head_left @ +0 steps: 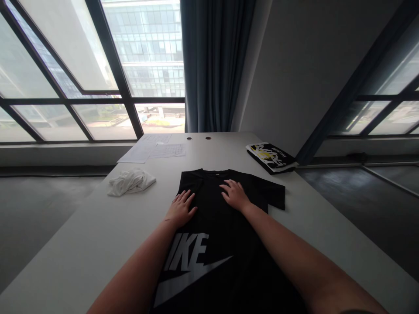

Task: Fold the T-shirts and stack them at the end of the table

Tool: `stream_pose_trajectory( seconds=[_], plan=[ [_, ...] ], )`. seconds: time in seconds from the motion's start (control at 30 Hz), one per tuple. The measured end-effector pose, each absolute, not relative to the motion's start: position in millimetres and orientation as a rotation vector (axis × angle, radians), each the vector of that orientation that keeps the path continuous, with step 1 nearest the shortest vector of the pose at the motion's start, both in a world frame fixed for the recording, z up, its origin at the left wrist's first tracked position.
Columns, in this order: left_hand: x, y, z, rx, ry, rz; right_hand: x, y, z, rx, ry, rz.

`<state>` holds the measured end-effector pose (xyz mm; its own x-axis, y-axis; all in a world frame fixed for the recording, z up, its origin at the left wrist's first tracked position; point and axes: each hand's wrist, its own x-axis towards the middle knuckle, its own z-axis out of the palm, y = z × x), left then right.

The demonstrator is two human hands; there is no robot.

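A black T-shirt (216,218) with a grey printed logo lies on the white table, its collar at the far end. Its left side is folded inward, while the right sleeve spreads out flat. My left hand (182,208) rests on the folded left edge near the shoulder, fingers spread. Flat on the upper chest, below the collar, lies my right hand (235,195) with its fingers apart. Neither hand grips the cloth. The shirt's lower end runs out of view at the bottom.
On the white table (81,244), a crumpled white cloth (131,181) lies to the left. Printed paper sheets (144,148) are at the back left. Folded black-and-white garments (271,157) sit at the back right. Two round holes mark the far edge, before a blue curtain (216,65).
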<state>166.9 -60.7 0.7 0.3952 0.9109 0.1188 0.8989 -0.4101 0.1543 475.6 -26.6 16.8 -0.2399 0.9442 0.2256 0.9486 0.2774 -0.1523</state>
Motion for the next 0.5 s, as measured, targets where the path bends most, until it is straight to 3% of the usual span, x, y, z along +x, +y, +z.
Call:
stream_pose_trajectory(
  seconds=[0.2,0.33,0.5],
  plan=[
    [164,-54,-4,2.62,1.657,0.266,617,-94,-2,-2.271,-1.843,-0.308],
    [164,-52,-6,2.613,1.713,0.302,651,-107,-11,-2.553,-1.571,-0.095],
    [175,-51,8,2.576,1.816,0.247,646,-97,-7,-2.542,-1.567,-0.003]
  ],
)
